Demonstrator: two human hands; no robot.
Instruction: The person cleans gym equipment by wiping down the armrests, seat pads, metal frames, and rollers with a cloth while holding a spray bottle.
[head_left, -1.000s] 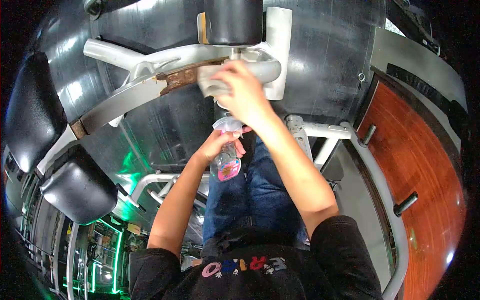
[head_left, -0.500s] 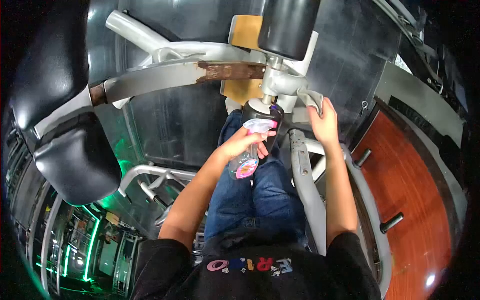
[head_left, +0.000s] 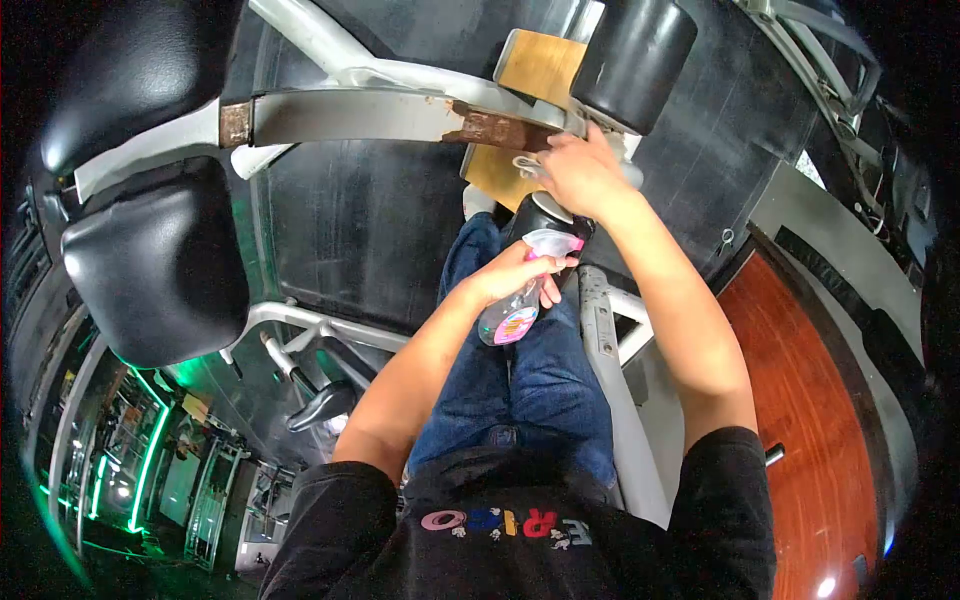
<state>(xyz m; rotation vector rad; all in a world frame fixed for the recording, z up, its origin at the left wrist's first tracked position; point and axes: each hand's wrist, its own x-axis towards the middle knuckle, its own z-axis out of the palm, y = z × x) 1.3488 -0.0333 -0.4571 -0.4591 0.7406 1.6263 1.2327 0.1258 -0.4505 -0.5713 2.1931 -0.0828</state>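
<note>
In my left hand [head_left: 522,272] is a clear spray bottle [head_left: 517,318] with a pink-trimmed head, held upright over my thighs. My right hand [head_left: 585,170] presses a grey cloth [head_left: 530,166] to the metal joint beside the rusty end of the curved grey beam [head_left: 350,116]. Much of the cloth is hidden under the fingers. A black roller pad [head_left: 635,62] lies just beyond my right hand, and a second black roller [head_left: 545,215] shows behind the bottle's head.
Black padded seat parts [head_left: 155,262] stand at the left. A wooden board [head_left: 540,66] is behind the beam. On the right are a grey frame post [head_left: 605,330] and a red-brown panel [head_left: 800,390] with a short peg.
My right hand has gone from the joint's right side back leftward onto it with the cloth. The view has shifted, and the bottle stays in my left hand.
</note>
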